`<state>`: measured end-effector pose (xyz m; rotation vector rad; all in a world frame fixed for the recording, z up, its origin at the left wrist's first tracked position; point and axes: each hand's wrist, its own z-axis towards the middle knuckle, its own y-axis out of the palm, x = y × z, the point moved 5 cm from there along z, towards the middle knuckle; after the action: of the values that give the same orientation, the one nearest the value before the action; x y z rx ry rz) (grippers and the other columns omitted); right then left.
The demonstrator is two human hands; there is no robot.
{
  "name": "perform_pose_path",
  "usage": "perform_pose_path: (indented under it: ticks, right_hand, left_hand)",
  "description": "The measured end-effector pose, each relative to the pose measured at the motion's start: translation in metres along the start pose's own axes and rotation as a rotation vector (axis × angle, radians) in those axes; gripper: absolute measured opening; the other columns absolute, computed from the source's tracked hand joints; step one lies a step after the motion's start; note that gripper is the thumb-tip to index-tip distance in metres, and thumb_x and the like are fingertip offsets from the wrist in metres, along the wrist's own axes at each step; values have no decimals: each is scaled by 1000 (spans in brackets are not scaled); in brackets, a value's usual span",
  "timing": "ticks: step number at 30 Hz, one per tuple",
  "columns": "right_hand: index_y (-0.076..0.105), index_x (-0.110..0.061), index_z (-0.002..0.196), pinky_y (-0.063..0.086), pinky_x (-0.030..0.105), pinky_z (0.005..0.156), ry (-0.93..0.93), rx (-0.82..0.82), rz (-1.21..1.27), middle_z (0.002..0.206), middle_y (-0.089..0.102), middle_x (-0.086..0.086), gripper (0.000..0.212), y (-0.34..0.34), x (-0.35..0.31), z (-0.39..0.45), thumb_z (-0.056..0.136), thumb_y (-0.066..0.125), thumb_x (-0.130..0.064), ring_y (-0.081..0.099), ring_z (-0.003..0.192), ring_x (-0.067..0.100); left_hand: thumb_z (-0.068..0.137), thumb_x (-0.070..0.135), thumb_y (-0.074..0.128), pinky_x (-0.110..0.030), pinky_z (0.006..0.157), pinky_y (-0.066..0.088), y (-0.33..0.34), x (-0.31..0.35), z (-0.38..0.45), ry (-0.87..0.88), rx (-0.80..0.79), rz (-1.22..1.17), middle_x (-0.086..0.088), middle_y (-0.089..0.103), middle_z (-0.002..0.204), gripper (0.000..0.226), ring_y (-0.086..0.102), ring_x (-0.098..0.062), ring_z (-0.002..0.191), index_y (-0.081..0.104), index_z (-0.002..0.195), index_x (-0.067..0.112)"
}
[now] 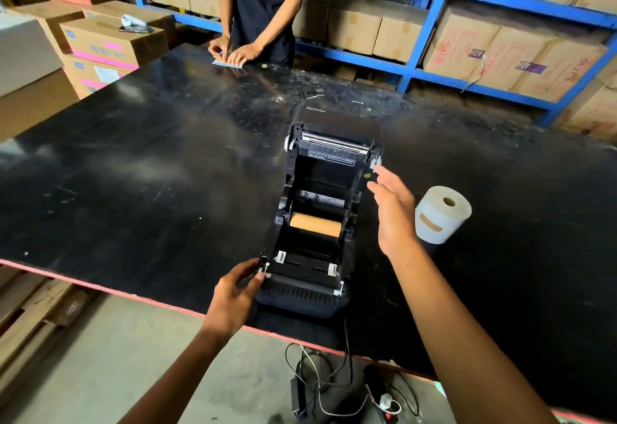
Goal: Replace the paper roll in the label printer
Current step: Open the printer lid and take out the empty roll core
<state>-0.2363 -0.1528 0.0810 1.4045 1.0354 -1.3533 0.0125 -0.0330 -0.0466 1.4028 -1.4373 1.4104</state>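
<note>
A black label printer (317, 276) stands at the near edge of the black table (150, 163), its lid swung open and back. Inside the bay lies a bare brown cardboard core (315, 225) between the holders. A full white paper roll (440, 213) rests on the table to the printer's right. My left hand (233, 296) touches the printer's front left corner, thumb on a small white tab. My right hand (394, 210) hovers with fingers spread beside the printer's right wall, between it and the white roll, holding nothing.
Another person (260, 6) stands at the table's far side, pressing a label sheet (227, 63). Cardboard boxes (110, 42) are stacked at the left, and blue shelving (434, 16) with cartons lines the back. Cables and a power strip (334, 390) lie on the floor below the printer.
</note>
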Motion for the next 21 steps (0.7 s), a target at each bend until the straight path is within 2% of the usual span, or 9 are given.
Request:
perform_pose_path:
  ticks: [2,6,9,12,16,19,21]
  right_hand:
    - [61,-11,122,42,11,89,-29,-9,-161,130,60,6,37,1,18,-4,86,58,-2,54,120,14]
    - [51,-16,134,30,35,112,20,-230,-816,137,55,7,57,5,74,-14,81,68,-27,44,131,24]
    - [51,-16,133,29,36,106,-63,-240,-1006,130,59,10,59,5,88,-13,80,70,-33,46,124,27]
    - [58,-13,119,33,38,98,-235,-193,-1076,112,66,9,45,8,80,-3,78,73,-25,56,111,26]
    - [60,-13,108,37,40,94,-299,-225,-1066,103,67,10,34,11,72,5,77,73,-14,58,104,29]
    - [58,-13,100,47,39,89,-280,-272,-861,97,67,7,25,10,62,7,79,70,-10,61,97,24]
    - [57,-15,95,51,35,81,-261,-303,-700,91,65,2,21,10,51,7,80,66,-5,63,90,19]
  left_hand:
    - [93,10,59,-35,106,45,0,-1,1,-5,5,-14,-9,67,123,36,60,-18,117,58,129,6]
    - [92,10,59,-32,103,46,1,-3,1,-12,-4,-38,-7,67,122,36,60,-17,116,58,128,7]
    - [91,8,61,-32,101,47,0,-2,3,-19,-5,-36,-6,68,118,33,62,-18,114,61,124,6]
    - [86,1,66,-31,97,49,-4,2,12,-43,-16,-19,-8,71,110,31,65,-23,109,64,117,4]
    - [85,-1,67,-39,102,49,-10,19,35,-7,-19,57,-15,70,115,34,65,-26,110,64,119,2]
    - [86,8,68,-36,101,49,-3,42,54,60,12,96,-13,66,125,43,63,-22,114,59,128,7]
    - [88,16,67,-41,109,44,9,58,65,81,1,98,-10,60,134,53,57,-20,123,50,138,9]
